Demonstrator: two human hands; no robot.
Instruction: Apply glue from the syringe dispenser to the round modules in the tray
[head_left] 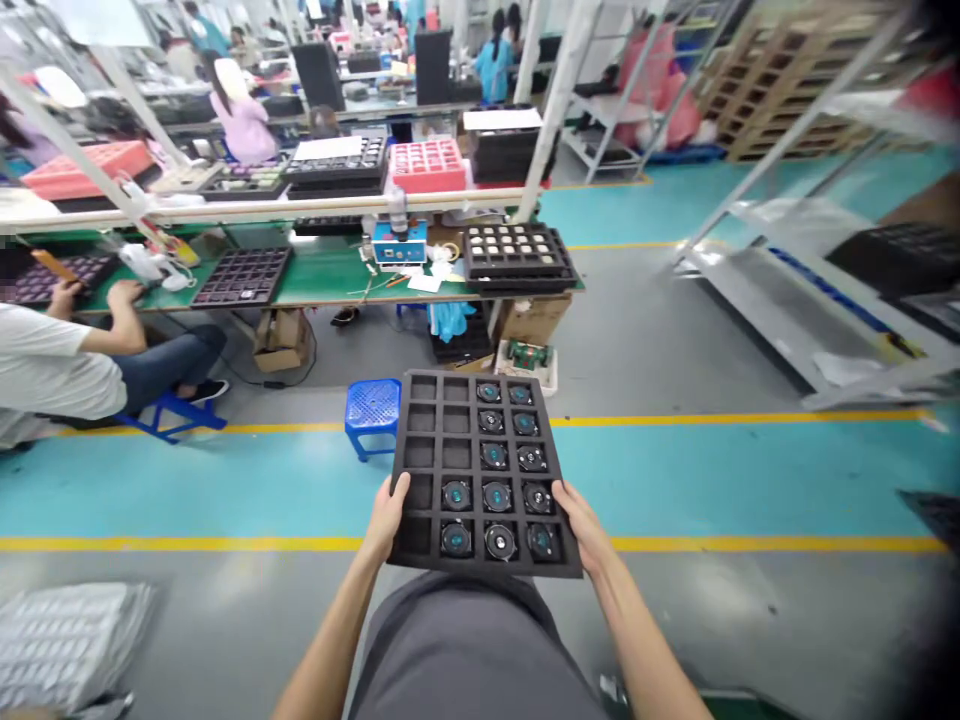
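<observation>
Between my two hands I carry a black foam tray [436, 437] divided into square pockets. My left hand [387, 518] grips its left edge, thumb on top. On the opposite edge, my right hand [581, 522] holds it the same way; the fingers of both hands are hidden beneath. Round dark watch bodies [496, 496] fill the two right columns, and two more lie in the lower part of the second column. The leftmost column holds none. The tray is in front of my waist, above the floor.
Ahead is a blue plastic stool [373, 408]. Behind it runs a green workbench [322, 275] with a tray of pale parts [510, 245] and a blue device [400, 245]. A seated person [67, 370] works at left. A metal rack [795, 330] stands at right.
</observation>
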